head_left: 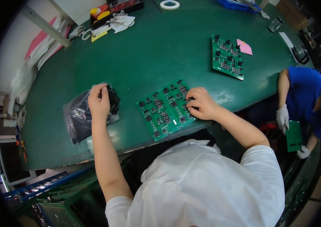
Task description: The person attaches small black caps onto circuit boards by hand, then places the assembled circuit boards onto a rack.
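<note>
A green circuit board lies flat near the table's front edge. It carries black digit displays and several small black parts. My right hand rests over the board's right side, fingers curled and pressed together; what they pinch, if anything, is hidden. To the left, a clear plastic bag full of small black pieces lies on the table. Over its right part is my left hand, thumb and fingers closed together at the bag's opening. Whatever sits between those fingertips is too small to make out.
Farther right, a second populated circuit board lies beside a pink note. White gloves, a tape roll and a glass jar stand along the back. At right, a gloved co-worker holds another green board.
</note>
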The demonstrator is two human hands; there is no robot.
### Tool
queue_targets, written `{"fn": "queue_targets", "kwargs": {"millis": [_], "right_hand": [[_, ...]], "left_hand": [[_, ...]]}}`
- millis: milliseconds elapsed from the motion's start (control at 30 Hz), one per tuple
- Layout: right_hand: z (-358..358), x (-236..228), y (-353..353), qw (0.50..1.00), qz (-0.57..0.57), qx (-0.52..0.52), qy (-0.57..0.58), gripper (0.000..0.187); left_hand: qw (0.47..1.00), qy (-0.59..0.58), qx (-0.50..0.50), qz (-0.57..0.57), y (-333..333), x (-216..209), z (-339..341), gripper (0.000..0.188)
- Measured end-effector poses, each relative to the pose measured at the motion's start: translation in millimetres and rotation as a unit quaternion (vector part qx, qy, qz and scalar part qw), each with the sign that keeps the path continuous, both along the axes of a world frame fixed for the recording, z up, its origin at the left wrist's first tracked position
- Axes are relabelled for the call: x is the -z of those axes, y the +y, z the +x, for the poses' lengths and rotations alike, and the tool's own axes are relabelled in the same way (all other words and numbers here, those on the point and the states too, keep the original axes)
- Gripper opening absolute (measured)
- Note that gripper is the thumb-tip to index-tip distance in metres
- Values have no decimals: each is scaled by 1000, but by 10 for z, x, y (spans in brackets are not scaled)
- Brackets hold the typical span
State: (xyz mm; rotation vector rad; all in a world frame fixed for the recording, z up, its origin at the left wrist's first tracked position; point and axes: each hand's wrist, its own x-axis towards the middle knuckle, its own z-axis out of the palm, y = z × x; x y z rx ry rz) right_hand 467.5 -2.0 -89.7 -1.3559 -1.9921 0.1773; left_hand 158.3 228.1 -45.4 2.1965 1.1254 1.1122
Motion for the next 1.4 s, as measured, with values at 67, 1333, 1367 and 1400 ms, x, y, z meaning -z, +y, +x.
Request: {"fn": "queue_targets", "kwargs": {"millis": [67,1333,1367,1400], "right_hand": [[-39,-87,27,999,-2,1,-36,7],[185,312,-246,936,-46,227,266,2],[165,352,-255,935,-47,228,267,2],[133,374,-256,938,-38,225,260,2]], "left_hand": [[1000,22,4,-3,-35,24,-63,12],[968,26,247,25,-1365,84,1081,6],[950,20,312,-9,-1558,93,1207,6],[944,23,330,-2,-1707,145,1301,7]]}}
